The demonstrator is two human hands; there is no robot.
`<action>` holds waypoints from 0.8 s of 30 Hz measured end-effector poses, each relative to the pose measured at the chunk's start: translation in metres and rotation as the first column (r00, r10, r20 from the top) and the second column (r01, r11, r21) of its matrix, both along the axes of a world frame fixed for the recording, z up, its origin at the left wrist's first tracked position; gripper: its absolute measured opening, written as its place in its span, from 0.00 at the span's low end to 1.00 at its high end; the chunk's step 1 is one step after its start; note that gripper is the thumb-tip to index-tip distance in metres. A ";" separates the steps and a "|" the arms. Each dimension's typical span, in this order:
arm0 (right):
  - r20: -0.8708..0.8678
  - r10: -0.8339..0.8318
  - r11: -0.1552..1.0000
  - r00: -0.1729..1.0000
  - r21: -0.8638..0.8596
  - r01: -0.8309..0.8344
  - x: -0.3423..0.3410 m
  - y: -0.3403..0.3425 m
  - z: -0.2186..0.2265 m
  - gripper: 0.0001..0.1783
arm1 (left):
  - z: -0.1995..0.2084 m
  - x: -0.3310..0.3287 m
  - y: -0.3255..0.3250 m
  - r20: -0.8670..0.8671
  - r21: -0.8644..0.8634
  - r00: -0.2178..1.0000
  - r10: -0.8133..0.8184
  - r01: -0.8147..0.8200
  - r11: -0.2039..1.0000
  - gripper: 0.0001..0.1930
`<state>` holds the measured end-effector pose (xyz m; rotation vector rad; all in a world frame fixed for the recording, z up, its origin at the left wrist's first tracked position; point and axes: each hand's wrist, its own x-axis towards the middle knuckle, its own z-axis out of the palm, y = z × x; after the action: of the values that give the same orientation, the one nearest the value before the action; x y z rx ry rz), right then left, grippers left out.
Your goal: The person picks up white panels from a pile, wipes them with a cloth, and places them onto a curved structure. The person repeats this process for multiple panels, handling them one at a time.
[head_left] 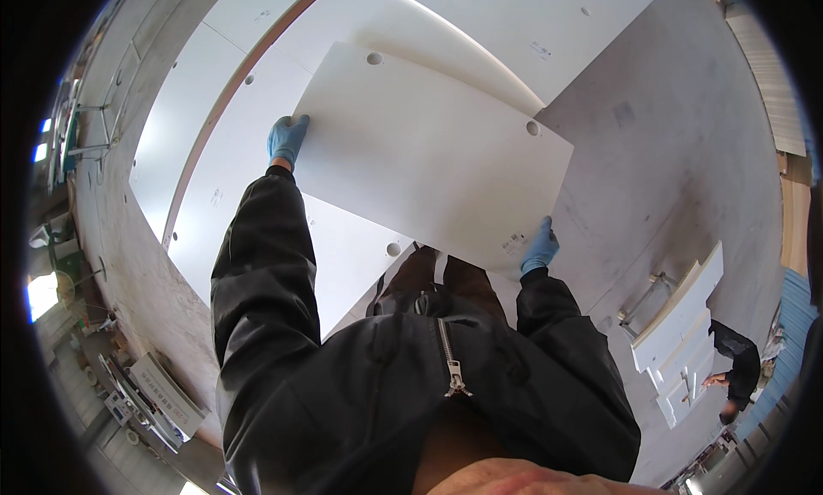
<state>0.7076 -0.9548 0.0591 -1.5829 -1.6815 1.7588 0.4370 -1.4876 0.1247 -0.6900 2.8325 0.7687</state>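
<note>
I hold a large white rectangular panel [429, 161] with round drilled holes near its corners, lifted in front of my body. My left hand [285, 140], in a blue glove, grips the panel's left edge. At the panel's lower right corner my right hand [540, 248], also gloved in blue, grips its edge. Both sleeves are black. Under the held panel lie more white panels [231, 178] flat on the grey floor, overlapping one another.
A grey concrete floor [669, 135] spreads to the right. At the lower right stands a stack of white panels on a cart [681, 324], with another person [737, 366] in dark clothes beside it. Boxes and equipment [159, 396] sit at the lower left.
</note>
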 end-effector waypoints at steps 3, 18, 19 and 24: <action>-0.002 -0.020 1.000 1.000 0.002 0.020 -0.023 -0.008 -0.016 0.29 | -0.006 -0.039 0.011 0.045 -0.092 0.997 -0.061 0.065 0.994 0.30; 0.147 0.077 0.997 0.986 -0.034 -0.073 -0.034 -0.031 -0.058 0.29 | -0.044 -0.062 0.064 -0.583 -0.007 0.811 0.056 -0.074 0.997 0.28; 0.142 0.082 0.997 0.986 -0.026 -0.079 -0.033 -0.029 -0.061 0.29 | -0.032 -0.063 0.070 -0.576 0.223 0.778 0.252 -0.147 0.964 0.28; 0.193 0.164 0.986 0.967 -0.048 -0.158 -0.025 -0.024 -0.077 0.31 | 0.062 -0.109 0.030 -0.802 -0.357 0.501 -0.325 0.035 0.934 0.33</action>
<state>0.6821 -0.9790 -0.0183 -1.7282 -1.9324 1.7613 0.3278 -1.4572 0.1867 0.0829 3.9064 0.7998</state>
